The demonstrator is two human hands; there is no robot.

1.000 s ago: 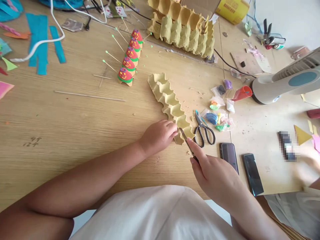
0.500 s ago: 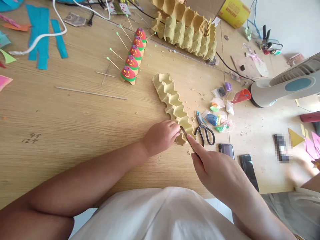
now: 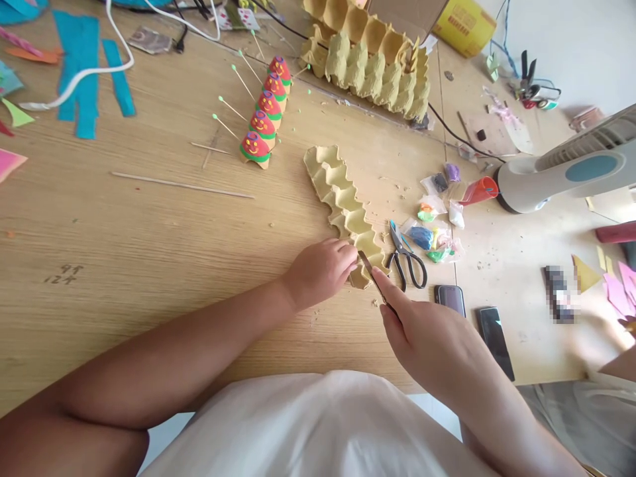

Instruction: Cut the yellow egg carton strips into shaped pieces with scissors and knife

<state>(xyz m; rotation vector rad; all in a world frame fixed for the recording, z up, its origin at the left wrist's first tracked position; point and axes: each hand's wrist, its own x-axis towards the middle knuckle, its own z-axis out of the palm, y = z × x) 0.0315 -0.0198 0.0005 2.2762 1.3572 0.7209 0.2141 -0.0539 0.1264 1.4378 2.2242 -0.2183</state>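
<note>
A pale yellow strip of egg carton (image 3: 348, 199) lies on the wooden table, its cups facing up. My left hand (image 3: 322, 273) is closed on the strip's near left edge. In my right hand (image 3: 422, 331) is a knife (image 3: 368, 265) with a dark handle, the index finger stretched along its back. The blade's tip rests at the near cups, close to my left fingertips. Black-handled scissors (image 3: 405, 258) lie just right of the strip. Beyond it stands a painted egg-carton caterpillar (image 3: 262, 122) with red faces and green-tipped sticks.
More egg cartons (image 3: 372, 66) are stacked at the back. Bags of coloured clay (image 3: 422, 236), two phones (image 3: 495, 341) and a white fan (image 3: 566, 165) stand or lie to the right. A thin wooden stick (image 3: 183, 185) and blue paper strips (image 3: 79, 73) lie left. Another person's arm shows at far right.
</note>
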